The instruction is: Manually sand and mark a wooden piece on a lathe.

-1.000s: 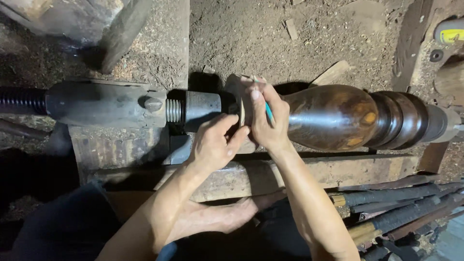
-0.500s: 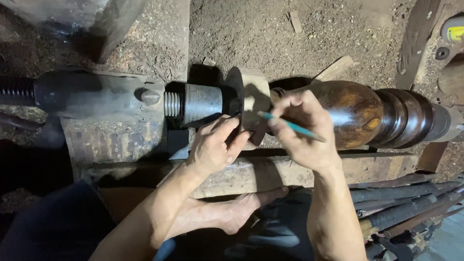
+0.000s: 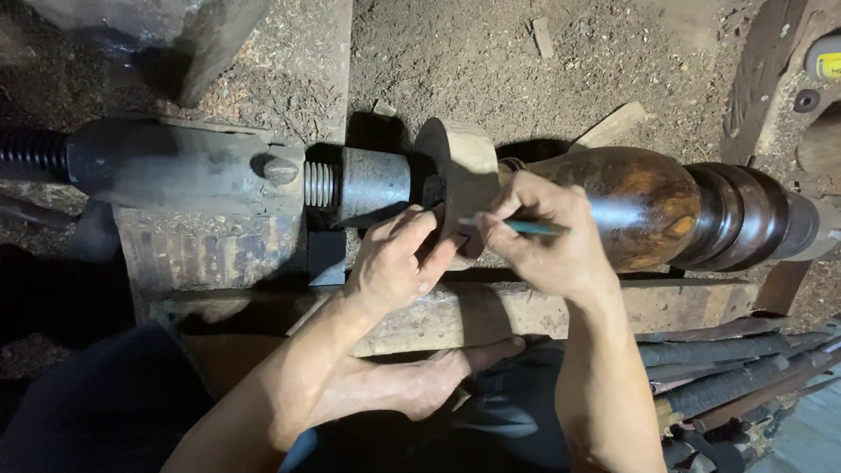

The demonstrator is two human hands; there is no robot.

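Observation:
A dark, glossy turned wooden piece is mounted lying across a lathe. At its left end is a pale wooden disc, pressed against a grey metal centre. My left hand grips the lower rim of the disc, fingers curled on its face. My right hand lies over the neck of the piece and holds a teal pencil almost level, its tip pointing left at the disc.
The metal tailstock with a threaded bolt lies left. A wooden rest beam runs below the piece, with a bare foot under it. Several long-handled turning tools lie at lower right. Sawdust covers the ground behind.
My right hand came off the disc's top and moved right onto the neck. The pencil swung from steep to nearly level, its tip back at the disc. My left hand stayed put.

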